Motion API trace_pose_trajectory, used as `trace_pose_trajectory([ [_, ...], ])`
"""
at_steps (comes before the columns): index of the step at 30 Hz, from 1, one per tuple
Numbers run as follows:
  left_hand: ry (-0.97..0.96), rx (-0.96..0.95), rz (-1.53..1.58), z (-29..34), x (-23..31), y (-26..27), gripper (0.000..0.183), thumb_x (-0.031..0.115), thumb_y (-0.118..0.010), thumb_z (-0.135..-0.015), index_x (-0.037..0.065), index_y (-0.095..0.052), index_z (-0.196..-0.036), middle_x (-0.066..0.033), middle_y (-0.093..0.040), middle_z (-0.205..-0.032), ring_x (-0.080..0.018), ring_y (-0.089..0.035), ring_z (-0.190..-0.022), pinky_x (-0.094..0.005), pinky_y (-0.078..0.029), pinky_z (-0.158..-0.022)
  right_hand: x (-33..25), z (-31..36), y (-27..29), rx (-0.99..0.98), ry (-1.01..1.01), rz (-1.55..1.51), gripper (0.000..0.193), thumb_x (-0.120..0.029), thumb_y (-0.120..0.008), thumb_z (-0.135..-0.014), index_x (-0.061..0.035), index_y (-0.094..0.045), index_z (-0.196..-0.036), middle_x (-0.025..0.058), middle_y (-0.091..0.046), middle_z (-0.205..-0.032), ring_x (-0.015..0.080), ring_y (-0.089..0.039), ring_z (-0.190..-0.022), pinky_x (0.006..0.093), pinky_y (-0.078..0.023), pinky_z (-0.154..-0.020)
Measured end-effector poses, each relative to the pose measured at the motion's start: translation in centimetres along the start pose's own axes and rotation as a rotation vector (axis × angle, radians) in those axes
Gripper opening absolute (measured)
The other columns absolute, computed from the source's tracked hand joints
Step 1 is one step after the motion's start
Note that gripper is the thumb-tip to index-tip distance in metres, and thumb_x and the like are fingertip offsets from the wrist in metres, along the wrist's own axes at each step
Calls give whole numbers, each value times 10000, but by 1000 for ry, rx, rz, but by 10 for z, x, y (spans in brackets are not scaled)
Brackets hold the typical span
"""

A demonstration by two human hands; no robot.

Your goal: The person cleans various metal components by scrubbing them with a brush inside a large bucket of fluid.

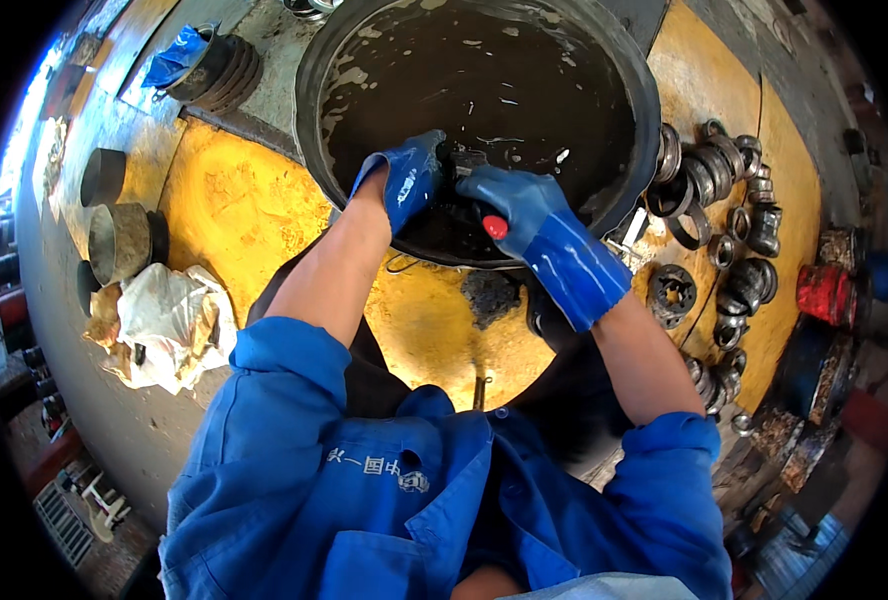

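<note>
Both my hands wear blue rubber gloves and are over the near part of a large round metal tub (309, 110) filled with dark liquid. My right hand (514, 205) is closed around a red-handled tool (495, 227). The red handle end sticks out below the palm, and a greyish head shows past the fingers; its exact kind is unclear. Left of it, my left hand (414, 175) is curled with its fingertips turned down and inward. Something dark seems to be in its grasp, but it blends into the liquid. The two hands are close together, the tool's head between them.
Right of the tub are several metal rings (704, 175) and a slotted round metal part (672, 292). On the left lie a crumpled white bag (169, 325) and short metal cylinders (119, 243). A ribbed pot with blue plastic (214, 70) stands at the upper left.
</note>
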State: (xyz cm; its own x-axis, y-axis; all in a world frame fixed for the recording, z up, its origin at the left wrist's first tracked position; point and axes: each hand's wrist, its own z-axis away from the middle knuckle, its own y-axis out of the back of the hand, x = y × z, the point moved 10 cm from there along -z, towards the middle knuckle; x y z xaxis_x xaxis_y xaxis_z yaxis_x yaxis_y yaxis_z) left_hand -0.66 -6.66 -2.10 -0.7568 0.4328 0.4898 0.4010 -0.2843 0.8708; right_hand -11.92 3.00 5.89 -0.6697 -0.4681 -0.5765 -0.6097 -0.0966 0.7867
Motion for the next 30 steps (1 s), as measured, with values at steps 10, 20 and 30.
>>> trace_pose_trajectory([
  [10,292,-31,200,1,-23,5,321,161,-582,-938,121,-659,-1248,-156,-688,-1223,-311,-662,-1127,-374,-524,-957,-5,18,-25,-176,75,155,466,-155,-771,-737,-167,-675,-1193,94,-663,-1238,308,-674,-1113,438,-581,-873],
  [20,108,-45,-118,-4,-22,10,355,232,-498,-1023,159,-617,-1350,-99,-640,-1350,-256,-624,-1189,-321,-487,-1005,2,23,-32,-247,63,123,408,-140,-735,-761,-157,-682,-1165,91,-671,-1220,311,-676,-1092,445,-579,-858],
  [30,292,-248,378,-13,-57,-39,355,273,-552,-1013,90,-651,-1301,-67,-690,-1249,-202,-609,-1169,-317,-469,-1009,12,26,-34,-301,17,60,464,-106,-758,-733,-159,-698,-1190,87,-689,-1172,328,-680,-1059,439,-565,-881],
])
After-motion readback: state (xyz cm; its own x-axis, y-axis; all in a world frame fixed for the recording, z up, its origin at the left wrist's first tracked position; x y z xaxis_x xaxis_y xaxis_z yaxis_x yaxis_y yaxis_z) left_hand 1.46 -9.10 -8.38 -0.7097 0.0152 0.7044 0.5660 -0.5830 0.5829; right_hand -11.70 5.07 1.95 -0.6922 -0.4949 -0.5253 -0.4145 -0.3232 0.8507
